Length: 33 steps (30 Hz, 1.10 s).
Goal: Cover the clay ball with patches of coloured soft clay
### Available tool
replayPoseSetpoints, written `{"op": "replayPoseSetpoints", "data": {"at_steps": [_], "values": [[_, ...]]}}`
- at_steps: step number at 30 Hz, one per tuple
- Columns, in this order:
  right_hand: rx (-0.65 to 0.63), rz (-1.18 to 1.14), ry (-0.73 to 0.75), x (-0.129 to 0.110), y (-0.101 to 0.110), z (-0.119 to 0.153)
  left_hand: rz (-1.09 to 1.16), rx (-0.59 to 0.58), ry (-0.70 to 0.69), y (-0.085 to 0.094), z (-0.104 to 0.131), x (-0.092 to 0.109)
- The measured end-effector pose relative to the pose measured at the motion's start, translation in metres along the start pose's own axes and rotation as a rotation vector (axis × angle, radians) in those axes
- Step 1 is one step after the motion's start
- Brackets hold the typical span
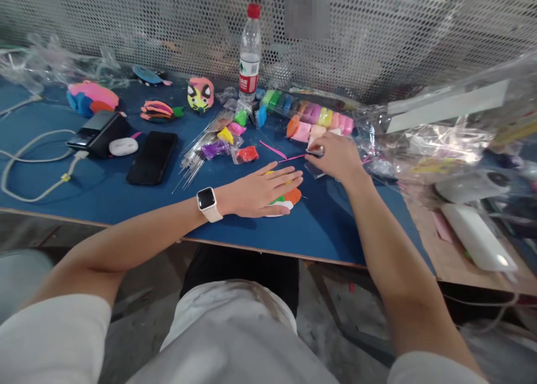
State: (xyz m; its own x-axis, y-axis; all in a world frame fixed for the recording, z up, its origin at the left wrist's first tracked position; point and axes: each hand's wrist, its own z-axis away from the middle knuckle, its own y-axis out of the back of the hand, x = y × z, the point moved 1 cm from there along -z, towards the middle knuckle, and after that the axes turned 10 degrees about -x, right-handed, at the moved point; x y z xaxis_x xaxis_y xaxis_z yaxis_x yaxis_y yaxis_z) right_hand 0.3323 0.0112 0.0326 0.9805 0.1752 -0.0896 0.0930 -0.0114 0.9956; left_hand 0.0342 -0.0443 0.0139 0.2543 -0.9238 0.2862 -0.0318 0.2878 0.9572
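Closest, near the front edge of the blue surface (243,235), a flat bit of colored clay (293,196) sits under the left hand (257,193). White shows on its near side, orange at the right, with some green and yellow peeking out by the fingers. Most of it is covered, so I can't tell its long way or which way it points. The left hand is spread flat, palm down, fingers straight and pointing right, with a watch (206,199) on the wrist; it presses on the clay and grips nothing. A little farther, to the right, the right hand (335,153) has its thumb and fingers bent close together by a small white packet (315,137); I can't tell if it has hold of it. A pink stick (292,158) points at those fingers, and another pink stick (272,149) lies slanted just beside it. Past these, little clear bags hold red clay (247,154) and purple clay (213,149), next to thin silver sticks (195,154). Farther back, a long clear pack (308,112) has a row of bright clay blocks in it. Behind that stands a clear bottle (249,65) with a red cap.
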Motion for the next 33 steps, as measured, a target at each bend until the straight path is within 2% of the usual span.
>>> {"op": "replayPoseSetpoints", "data": {"at_steps": [3, 7, 12, 16, 18, 21, 24, 26, 28, 31, 33], "values": [[0.0, 0.022, 0.017, 0.005, -0.004, 0.0, 0.03, 0.053, 0.008, 0.003, 0.004, -0.006], [0.078, 0.006, 0.027, 0.004, -0.003, 0.002, 0.113, 0.144, 0.048, 0.003, 0.005, -0.015], [0.225, -0.059, -0.032, -0.015, 0.015, 0.011, 0.182, 0.319, 0.175, 0.007, 0.005, -0.026], [0.266, -0.159, -0.004, -0.031, 0.022, 0.016, 0.159, 0.439, 0.273, 0.009, 0.008, -0.037], [0.255, -0.243, 0.092, -0.036, 0.021, 0.018, 0.137, 0.51, 0.294, 0.01, 0.009, -0.042], [0.17, -0.367, 0.315, -0.046, 0.017, 0.022, 0.052, 0.577, 0.292, 0.013, 0.009, -0.046], [0.108, -0.451, 0.451, -0.056, 0.011, 0.026, -0.014, 0.507, 0.28, 0.012, 0.008, -0.045], [0.118, -0.476, 0.482, -0.059, 0.006, 0.025, -0.025, 0.436, 0.306, 0.01, 0.007, -0.043], [0.161, -0.453, 0.479, -0.056, -0.002, 0.02, -0.011, 0.427, 0.357, 0.007, 0.006, -0.043], [0.179, -0.302, 0.399, -0.041, -0.016, 0.009, 0.075, 0.525, 0.419, 0.005, 0.008, -0.048], [0.092, -0.171, 0.36, -0.028, -0.025, 0.001, 0.137, 0.614, 0.434, 0.006, 0.009, -0.054]]}}
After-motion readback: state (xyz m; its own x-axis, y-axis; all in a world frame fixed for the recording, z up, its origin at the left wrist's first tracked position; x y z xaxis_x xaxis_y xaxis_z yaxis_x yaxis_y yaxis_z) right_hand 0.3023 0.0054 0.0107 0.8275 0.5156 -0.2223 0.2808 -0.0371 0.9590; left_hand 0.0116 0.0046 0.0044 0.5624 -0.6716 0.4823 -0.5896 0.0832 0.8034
